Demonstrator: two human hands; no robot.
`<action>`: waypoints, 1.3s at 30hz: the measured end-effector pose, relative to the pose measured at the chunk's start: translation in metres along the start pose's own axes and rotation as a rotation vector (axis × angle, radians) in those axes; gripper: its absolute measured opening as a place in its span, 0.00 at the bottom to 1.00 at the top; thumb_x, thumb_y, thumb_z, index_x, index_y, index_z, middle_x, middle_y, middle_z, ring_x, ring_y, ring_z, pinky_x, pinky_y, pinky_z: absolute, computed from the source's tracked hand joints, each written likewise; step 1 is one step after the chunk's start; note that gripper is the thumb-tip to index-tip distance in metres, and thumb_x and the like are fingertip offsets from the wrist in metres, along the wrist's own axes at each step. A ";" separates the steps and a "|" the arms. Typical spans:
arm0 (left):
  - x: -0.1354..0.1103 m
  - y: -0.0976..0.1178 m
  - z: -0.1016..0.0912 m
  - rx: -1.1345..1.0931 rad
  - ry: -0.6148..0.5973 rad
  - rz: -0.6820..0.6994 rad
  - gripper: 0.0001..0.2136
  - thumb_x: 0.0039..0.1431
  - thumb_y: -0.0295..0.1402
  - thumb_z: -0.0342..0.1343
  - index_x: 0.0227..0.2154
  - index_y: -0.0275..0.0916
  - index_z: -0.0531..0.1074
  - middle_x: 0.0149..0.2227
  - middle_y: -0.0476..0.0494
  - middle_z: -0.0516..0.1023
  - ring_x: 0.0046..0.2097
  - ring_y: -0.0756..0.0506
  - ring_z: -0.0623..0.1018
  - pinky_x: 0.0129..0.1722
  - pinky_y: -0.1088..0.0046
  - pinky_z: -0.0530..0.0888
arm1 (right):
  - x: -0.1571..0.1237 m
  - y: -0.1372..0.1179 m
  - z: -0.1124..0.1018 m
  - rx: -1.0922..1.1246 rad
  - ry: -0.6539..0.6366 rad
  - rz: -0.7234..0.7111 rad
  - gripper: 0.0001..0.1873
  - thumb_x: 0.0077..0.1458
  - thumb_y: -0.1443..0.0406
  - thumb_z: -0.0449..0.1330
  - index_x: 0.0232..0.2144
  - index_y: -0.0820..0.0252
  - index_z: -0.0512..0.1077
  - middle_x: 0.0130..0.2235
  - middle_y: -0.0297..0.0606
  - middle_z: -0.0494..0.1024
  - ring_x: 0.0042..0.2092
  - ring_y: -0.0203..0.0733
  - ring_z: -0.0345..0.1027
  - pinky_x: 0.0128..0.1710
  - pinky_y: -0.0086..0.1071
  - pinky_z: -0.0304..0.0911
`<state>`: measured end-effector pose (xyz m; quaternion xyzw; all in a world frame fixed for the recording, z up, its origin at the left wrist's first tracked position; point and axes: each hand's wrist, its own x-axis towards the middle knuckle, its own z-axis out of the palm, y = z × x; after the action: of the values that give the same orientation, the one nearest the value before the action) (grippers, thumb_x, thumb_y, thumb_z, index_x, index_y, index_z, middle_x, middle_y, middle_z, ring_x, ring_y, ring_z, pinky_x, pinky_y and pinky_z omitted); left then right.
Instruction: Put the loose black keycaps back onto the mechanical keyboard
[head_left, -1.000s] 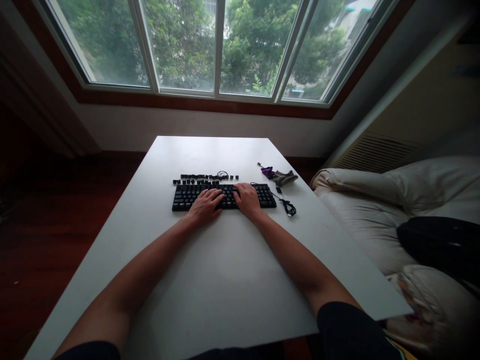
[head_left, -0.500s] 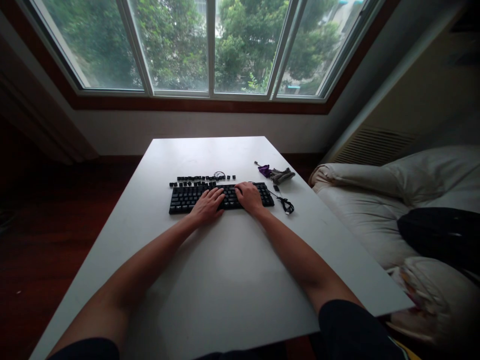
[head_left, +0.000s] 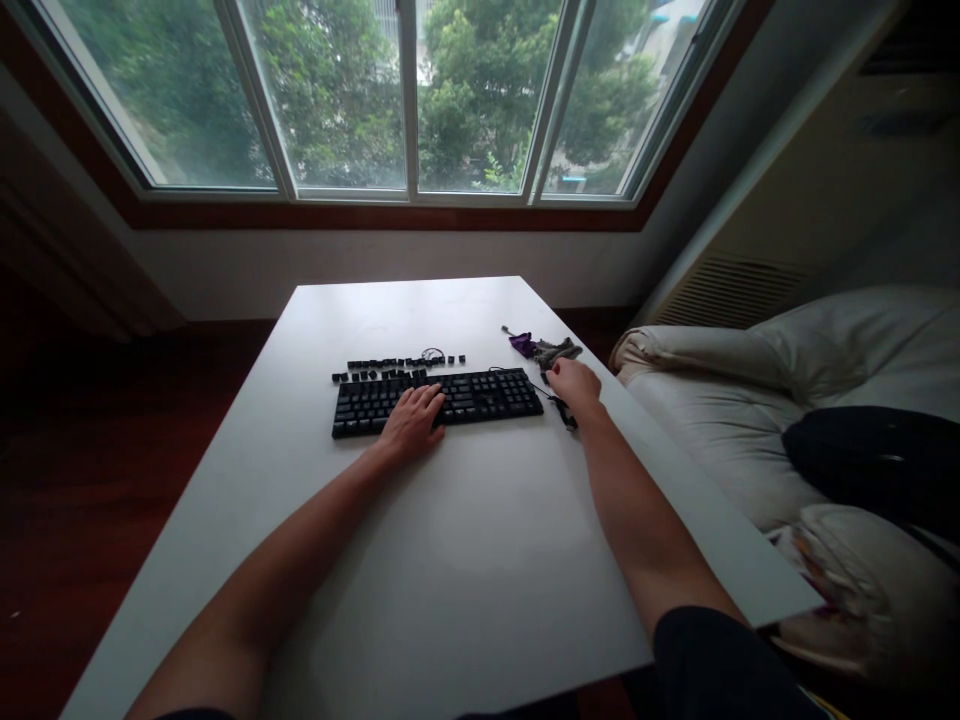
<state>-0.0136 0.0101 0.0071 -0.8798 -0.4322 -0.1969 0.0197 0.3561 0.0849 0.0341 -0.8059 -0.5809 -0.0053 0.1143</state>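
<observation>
A black keyboard (head_left: 480, 396) lies across the middle of a white table (head_left: 465, 560). My left hand (head_left: 411, 424) rests flat on the keyboard's middle keys, fingers stretched out. My right hand (head_left: 574, 386) is off the keyboard's right end, over a black cable (head_left: 564, 414), just short of a grey cloth (head_left: 559, 350) and a purple item (head_left: 522, 343). Its fingers curl down and I cannot see whether they hold anything. A row of loose black keycaps (head_left: 390, 366) lies just behind the keyboard.
A wide window (head_left: 390, 100) spans the wall behind the table. A white cushioned seat (head_left: 750, 390) with a black item (head_left: 870, 465) on it stands close on the right. Dark wooden floor (head_left: 90, 470) lies to the left.
My right hand has left the keyboard and moved right, to the cable near the grey cloth. My left hand has stayed on the keys. The view has shifted slightly.
</observation>
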 end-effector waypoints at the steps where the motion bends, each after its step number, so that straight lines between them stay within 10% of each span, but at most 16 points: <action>1: 0.001 0.001 -0.002 -0.004 -0.009 -0.003 0.27 0.57 0.37 0.59 0.61 0.40 0.66 0.66 0.36 0.64 0.65 0.34 0.65 0.65 0.51 0.61 | 0.000 0.004 0.003 -0.008 -0.004 0.014 0.14 0.59 0.57 0.58 0.39 0.58 0.79 0.44 0.49 0.79 0.45 0.51 0.73 0.41 0.38 0.65; 15: -0.009 -0.007 -0.011 -0.036 0.023 -0.051 0.24 0.59 0.41 0.59 0.57 0.42 0.69 0.59 0.37 0.70 0.60 0.34 0.69 0.62 0.51 0.65 | 0.015 0.019 0.030 0.128 -0.085 0.075 0.10 0.51 0.61 0.62 0.37 0.56 0.75 0.40 0.43 0.79 0.42 0.49 0.72 0.40 0.36 0.64; 25: -0.006 -0.012 -0.012 -0.091 0.021 -0.060 0.19 0.60 0.42 0.59 0.52 0.43 0.73 0.54 0.39 0.74 0.55 0.36 0.71 0.57 0.54 0.69 | 0.014 0.001 0.029 0.700 0.160 -0.106 0.14 0.55 0.60 0.60 0.44 0.57 0.73 0.34 0.38 0.79 0.34 0.41 0.71 0.38 0.34 0.65; 30: -0.008 -0.010 -0.011 -0.096 0.030 -0.068 0.20 0.60 0.42 0.59 0.53 0.43 0.72 0.56 0.39 0.73 0.56 0.36 0.71 0.57 0.53 0.68 | 0.012 -0.014 0.030 1.182 -0.010 -0.143 0.17 0.52 0.58 0.61 0.43 0.60 0.76 0.28 0.35 0.75 0.28 0.37 0.67 0.28 0.30 0.63; 39: -0.009 -0.009 -0.011 -0.079 0.034 -0.052 0.20 0.61 0.41 0.58 0.54 0.43 0.71 0.57 0.38 0.72 0.58 0.35 0.70 0.58 0.53 0.68 | -0.019 -0.053 0.003 1.378 -0.215 -0.307 0.20 0.46 0.56 0.70 0.41 0.59 0.78 0.31 0.34 0.76 0.32 0.38 0.69 0.32 0.31 0.66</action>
<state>-0.0290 0.0067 0.0131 -0.8650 -0.4462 -0.2290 -0.0131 0.2998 0.0832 0.0375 -0.4555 -0.5670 0.4264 0.5377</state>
